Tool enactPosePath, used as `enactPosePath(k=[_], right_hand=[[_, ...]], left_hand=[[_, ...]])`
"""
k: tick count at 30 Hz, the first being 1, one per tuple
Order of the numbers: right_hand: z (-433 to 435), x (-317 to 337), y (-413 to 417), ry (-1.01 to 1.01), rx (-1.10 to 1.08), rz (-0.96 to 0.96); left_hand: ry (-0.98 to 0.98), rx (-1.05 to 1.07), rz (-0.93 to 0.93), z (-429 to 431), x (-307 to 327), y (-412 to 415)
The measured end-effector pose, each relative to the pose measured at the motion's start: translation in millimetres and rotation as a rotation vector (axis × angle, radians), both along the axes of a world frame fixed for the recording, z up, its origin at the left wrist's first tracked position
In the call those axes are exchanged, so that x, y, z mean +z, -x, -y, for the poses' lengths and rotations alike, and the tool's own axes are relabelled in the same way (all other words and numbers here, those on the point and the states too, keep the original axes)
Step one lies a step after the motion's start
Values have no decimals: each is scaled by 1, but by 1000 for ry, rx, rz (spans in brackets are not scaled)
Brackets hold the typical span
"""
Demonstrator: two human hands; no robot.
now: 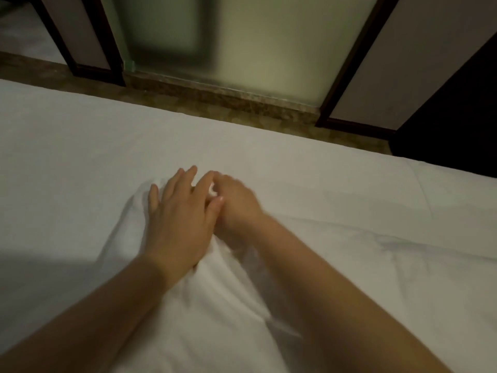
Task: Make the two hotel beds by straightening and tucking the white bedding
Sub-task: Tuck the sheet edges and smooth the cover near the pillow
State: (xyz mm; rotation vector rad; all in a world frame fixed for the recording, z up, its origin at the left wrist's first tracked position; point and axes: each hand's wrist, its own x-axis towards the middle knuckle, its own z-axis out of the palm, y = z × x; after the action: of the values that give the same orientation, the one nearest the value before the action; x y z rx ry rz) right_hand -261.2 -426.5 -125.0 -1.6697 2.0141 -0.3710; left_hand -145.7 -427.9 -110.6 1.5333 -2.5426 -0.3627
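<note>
White bedding (80, 162) covers the bed and fills most of the head view. A raised fold of it runs from the lower middle up to my hands. My left hand (177, 219) lies flat on the fold with straight, spread fingers. My right hand (236, 205) is right beside it, blurred, its fingers curled round a small bunch of the white fabric near my left fingertips. The two hands touch each other.
Beyond the far edge of the bed runs a strip of brown floor (215, 109). Behind it stand a frosted glass panel (242, 44) on a stone sill and dark-framed wall panels (403, 63). A dark area (457, 117) lies at the right.
</note>
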Motion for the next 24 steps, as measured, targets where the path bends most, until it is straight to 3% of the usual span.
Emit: enactPosePath(k=[4,6,11,13,15,18,21,24], right_hand=[[-65,33,81,-401,-72,-134],[-98,30,106,-491,-106,-170],[-129,-15,120,-295,-185,-579],[-124,-32,113,-263,-179,-651],[-123,-39,106,-192,-197,-629],[-138,-26,88,93,-294,-544],[-159,-17,53,32,-285,-368],[-181,-38,32,-96,-257,-397]], left_hand=[[11,-41,115,4,-25,-9],[20,-59,107,4,-38,-11],[9,-79,177,-5,-70,-7],[-8,-67,208,-9,-83,-9],[-10,-70,225,-12,-85,-9],[56,-65,151,-20,-64,-2],[176,-128,11,-63,-48,6],[126,-288,124,-98,-64,-5]])
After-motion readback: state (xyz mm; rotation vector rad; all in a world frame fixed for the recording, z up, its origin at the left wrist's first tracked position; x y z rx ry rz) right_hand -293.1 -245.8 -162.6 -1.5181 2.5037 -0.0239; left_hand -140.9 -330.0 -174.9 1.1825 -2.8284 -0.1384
